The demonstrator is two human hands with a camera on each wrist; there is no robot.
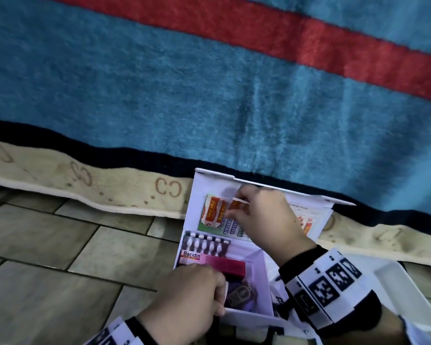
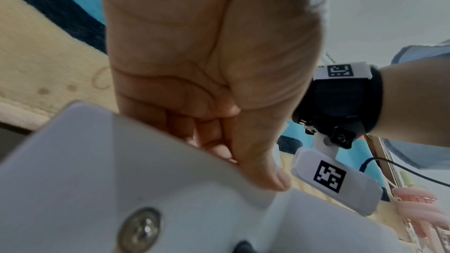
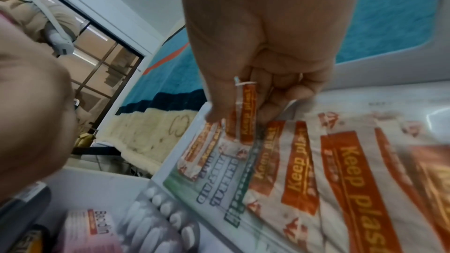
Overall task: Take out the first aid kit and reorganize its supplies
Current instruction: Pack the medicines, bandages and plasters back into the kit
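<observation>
The white first aid kit (image 1: 264, 270) lies open on the floor, its lid (image 1: 199, 190) raised against the blanket. My right hand (image 1: 237, 207) is at the lid's pocket and pinches an orange "Keep plast" plaster strip (image 3: 247, 111) between thumb and fingers. More plasters (image 3: 299, 163) sit in that pocket over a printed first aid sheet. My left hand (image 1: 219, 295) grips the kit's near wall (image 2: 97, 161), fingers curled inside and thumb outside. A blister pack (image 1: 204, 245) and a pink Bacidin box (image 1: 192, 256) lie in the tray.
A blue blanket with a red stripe (image 1: 209, 95) and cream border (image 1: 85, 180) hangs behind the kit. Beige floor tiles (image 1: 60, 257) spread to the left. A white plastic piece (image 1: 421, 295) lies at the right, under my right forearm. Dark small items (image 1: 241, 292) fill the tray's near part.
</observation>
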